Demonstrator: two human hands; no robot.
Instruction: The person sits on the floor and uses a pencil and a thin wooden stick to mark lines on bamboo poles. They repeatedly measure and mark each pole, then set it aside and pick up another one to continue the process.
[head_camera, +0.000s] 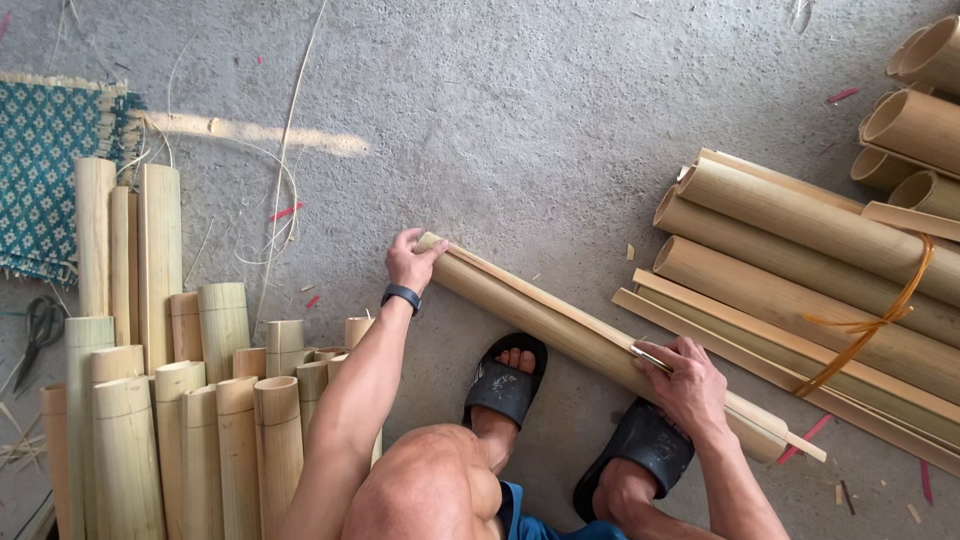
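— both hands clamp the bamboo section (590, 345): left hand (410, 262) closed on its far end, right hand (690, 385) pressing a blade (650, 358) into it near the other end.
— where's it lying?
— slantwise on the concrete floor (520, 120), above the sandals (505, 385).
— progress?
— split looks begun; cut pieces (180, 400) stand left, bound stack (820, 300) waits right.
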